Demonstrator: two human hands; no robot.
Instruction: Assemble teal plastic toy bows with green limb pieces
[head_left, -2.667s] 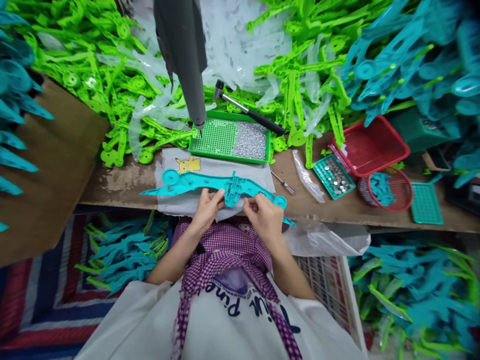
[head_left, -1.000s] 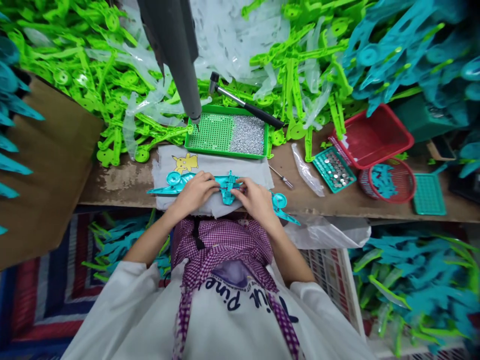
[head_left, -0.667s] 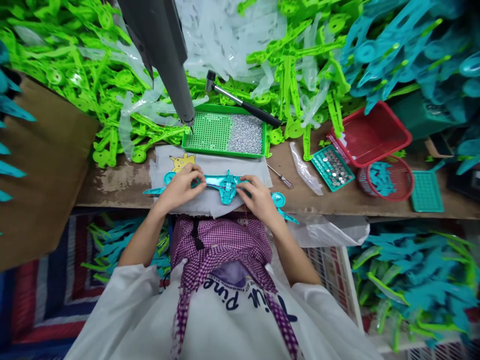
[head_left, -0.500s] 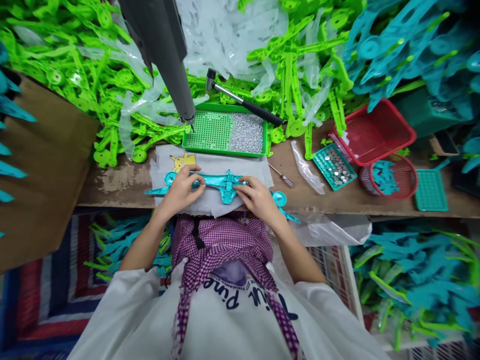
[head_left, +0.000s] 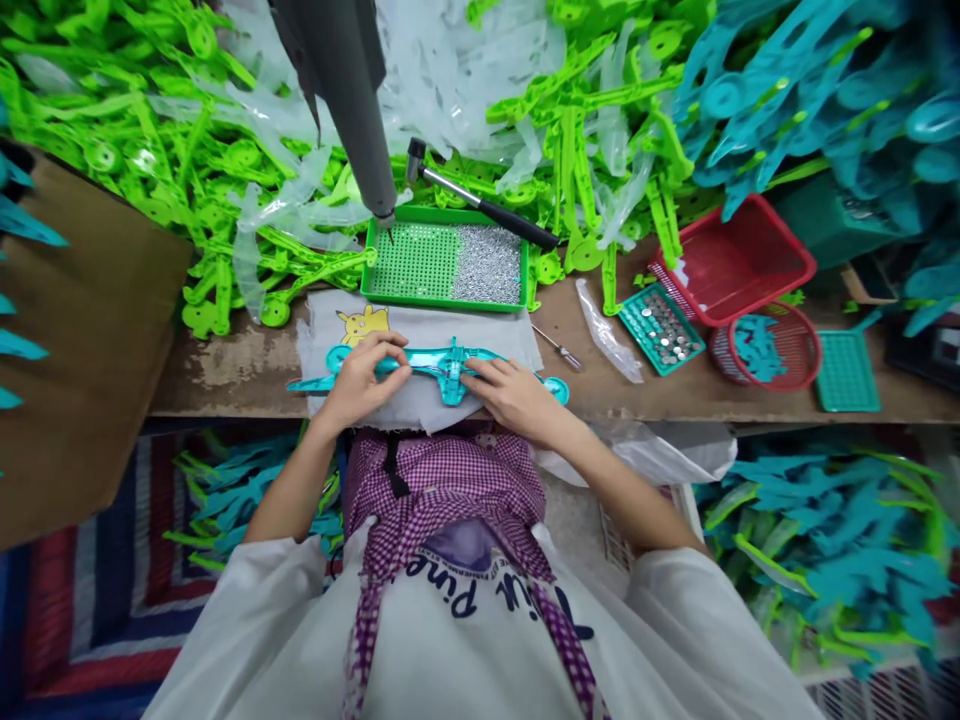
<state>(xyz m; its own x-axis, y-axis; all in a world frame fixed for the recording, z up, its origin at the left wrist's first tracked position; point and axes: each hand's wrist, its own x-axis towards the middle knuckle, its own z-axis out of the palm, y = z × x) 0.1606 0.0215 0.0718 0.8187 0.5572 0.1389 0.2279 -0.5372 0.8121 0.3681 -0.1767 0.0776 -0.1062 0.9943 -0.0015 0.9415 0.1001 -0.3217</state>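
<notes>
A long turquoise plastic part (head_left: 452, 378) lies across a light grey cloth (head_left: 420, 412) at the bench edge, its hollow side up. On its left half my left hand (head_left: 364, 378) is curled, thumb and forefinger bent around the body. My right hand (head_left: 514, 398) lies over the right half, with its fingertips close together on the part just right of the raised crosspiece. Those fingers hide what is under them. A rounded disc end (head_left: 556, 390) of the part sticks out past my right hand.
An electric screwdriver (head_left: 360, 120) hangs above a green tray (head_left: 412, 265) of small screws. A hammer (head_left: 517, 222) lies across the tray's back edge. A hand screwdriver (head_left: 559, 348), a teal tray (head_left: 679, 370) of silver discs and a red basket (head_left: 787, 235) stand right. Green parts (head_left: 165, 150) heap behind.
My right hand has slid inward and flattened over the part, its forearm now reaching in from farther right. My left hand stays nearly in place. The view has shifted slightly.
</notes>
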